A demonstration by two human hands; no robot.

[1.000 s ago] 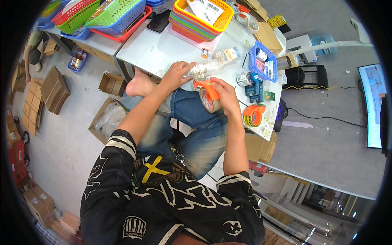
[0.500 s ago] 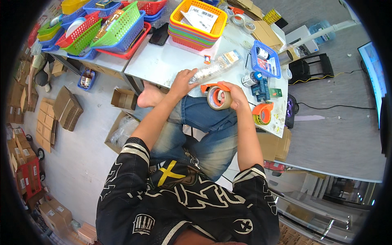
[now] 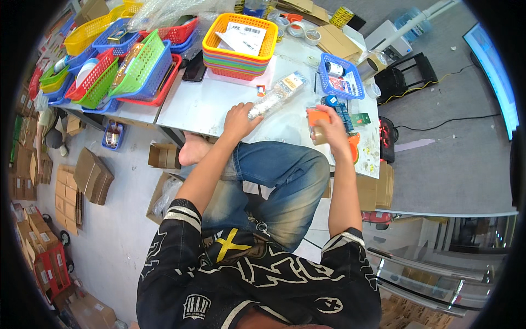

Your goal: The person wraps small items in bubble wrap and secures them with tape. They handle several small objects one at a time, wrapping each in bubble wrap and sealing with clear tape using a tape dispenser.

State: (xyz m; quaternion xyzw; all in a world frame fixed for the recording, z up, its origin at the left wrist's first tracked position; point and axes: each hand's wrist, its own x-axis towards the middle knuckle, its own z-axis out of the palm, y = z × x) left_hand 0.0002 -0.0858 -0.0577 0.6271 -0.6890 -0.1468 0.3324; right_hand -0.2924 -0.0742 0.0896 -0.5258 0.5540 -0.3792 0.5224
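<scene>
On the white table, my left hand (image 3: 243,118) grips the near end of a clear plastic-wrapped package (image 3: 269,100), whose far end carries a pale label. At the table's front right, my right hand (image 3: 331,127) holds an orange tape dispenser (image 3: 318,115) apart from that package. Just past it lie a blue-capped bottle (image 3: 329,100), dark teal boxes (image 3: 343,116) and a green box (image 3: 360,118). Another orange dispenser (image 3: 353,145) is partly hidden behind my right wrist.
Colored baskets (image 3: 137,77) crowd the left table, beside stacked baskets (image 3: 238,60) and a phone (image 3: 194,68). A blue basket (image 3: 341,90) sits right. Cartons (image 3: 93,174) lie on the floor; a monitor (image 3: 491,79) stands far right. Another person (image 3: 55,131) is at far left.
My right hand has drawn the tape dispenser rightward, away from the wrapped package, and turned it. My left hand stays on the package. The camera's view has shifted.
</scene>
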